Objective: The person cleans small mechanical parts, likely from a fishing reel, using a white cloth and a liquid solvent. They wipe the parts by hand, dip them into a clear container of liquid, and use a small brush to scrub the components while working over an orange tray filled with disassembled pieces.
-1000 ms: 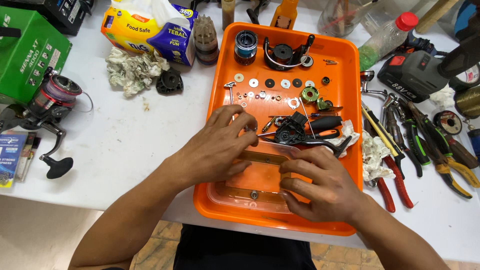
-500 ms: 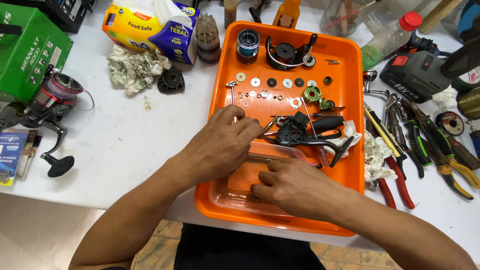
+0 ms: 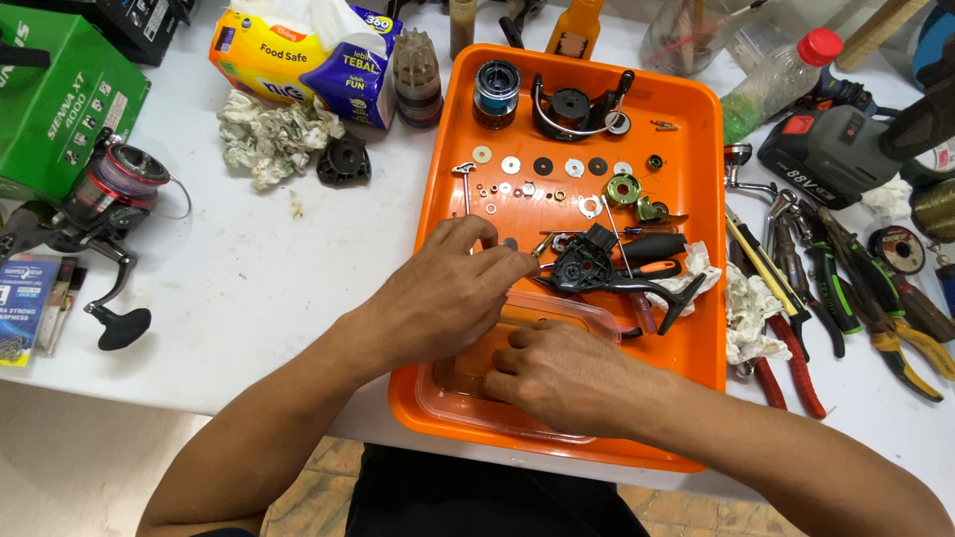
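My left hand (image 3: 443, 293) hovers over the near left part of an orange tray (image 3: 688, 149), thumb and forefinger pinched on a small reel part too tiny to make out. My right hand (image 3: 567, 378) lies over a shallow clear plastic container (image 3: 448, 398) at the tray's front, with curled fingertips dipped inside; any hold is hidden. Just beyond the fingers lies a black reel body (image 3: 587, 267) beside a black and orange screwdriver (image 3: 652, 247). Rows of small washers (image 3: 542, 166), a blue spool (image 3: 495, 91) and a black rotor (image 3: 577, 107) sit at the far end.
On the white table, an assembled spinning reel (image 3: 104, 199), a green box (image 3: 60, 99), a tissue pack (image 3: 298, 55) and crumpled tissue (image 3: 269, 139) lie left. Pliers and cutters (image 3: 796, 259), a cordless drill (image 3: 836, 149) and a plastic bottle (image 3: 776, 80) crowd the right. The tray overhangs the front edge.
My right hand has slid left from the tray's near right part onto the clear container, and its fingers now dip in. My left hand has stayed in place, still pinched.
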